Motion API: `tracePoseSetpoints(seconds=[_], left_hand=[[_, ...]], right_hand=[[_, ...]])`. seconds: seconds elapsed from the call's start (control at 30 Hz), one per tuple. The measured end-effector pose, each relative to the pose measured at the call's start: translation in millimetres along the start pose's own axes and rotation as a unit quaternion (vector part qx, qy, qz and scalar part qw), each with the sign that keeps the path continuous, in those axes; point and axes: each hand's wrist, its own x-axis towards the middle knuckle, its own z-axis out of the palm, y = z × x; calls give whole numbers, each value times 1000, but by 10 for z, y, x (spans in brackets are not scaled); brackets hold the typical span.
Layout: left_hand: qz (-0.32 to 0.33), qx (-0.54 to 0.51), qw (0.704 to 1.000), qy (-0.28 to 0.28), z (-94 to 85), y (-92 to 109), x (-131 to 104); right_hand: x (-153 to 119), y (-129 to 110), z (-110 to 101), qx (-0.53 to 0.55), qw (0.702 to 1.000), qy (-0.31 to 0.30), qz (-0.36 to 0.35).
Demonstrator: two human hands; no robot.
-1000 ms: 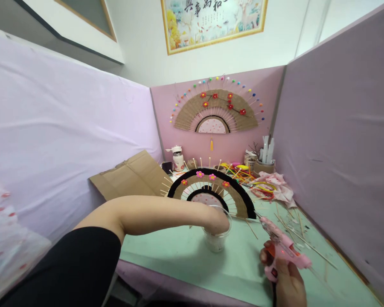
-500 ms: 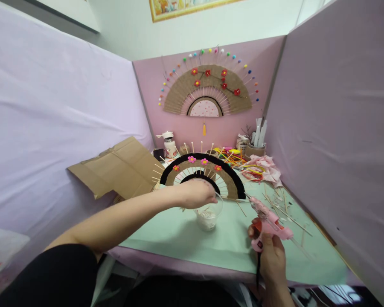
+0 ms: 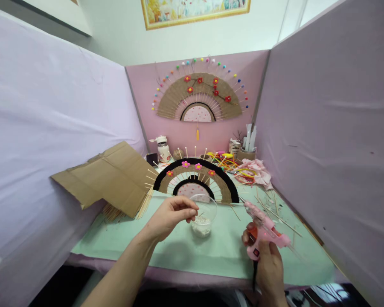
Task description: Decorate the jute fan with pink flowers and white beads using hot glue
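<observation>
My right hand grips a pink hot glue gun by its handle, the nozzle pointing up and to the left near the fan's right end. My left hand has thumb and fingertips pinched together at the left rim of a clear plastic cup. Whatever the pinch holds is too small to make out. Small white pieces lie in the cup's bottom. Behind it stands a cardboard fan with black trim, pink and orange flowers, and thin sticks tipped in white along part of its edge.
Folded cardboard lies at left over a bundle of sticks. Loose sticks and scraps are scattered at right. Coloured stems, pink crumpled cloth and a white bottle sit behind. A finished-looking fan hangs on the back panel.
My left hand has drawn back from above the cup to its left rim, fingers pinched. The view has shifted slightly. My right hand still holds the glue gun in much the same place.
</observation>
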Motion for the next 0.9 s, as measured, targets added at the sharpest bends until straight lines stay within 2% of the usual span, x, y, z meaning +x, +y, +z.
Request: tracePoseSetpoints(seconds=[0.2, 0.33, 0.47, 0.63, 0.9], left_hand=[[-62, -191, 978, 56, 139, -25, -9], [-71, -258, 962, 59, 193, -29, -21], [-66, -294, 952, 49, 185, -81, -39], [-56, -308, 949, 38, 168, -142, -57], [-46, -322, 945, 17, 171, -186, -56]], right_hand=[[-276, -238, 43, 3, 998, -39, -52], [-468, -382, 133, 0, 996, -84, -41], [-590, -474, 270, 7, 992, -120, -40], [-651, -562, 419, 5, 990, -134, -46], [-676, -580, 462, -6, 989, -140, -55]])
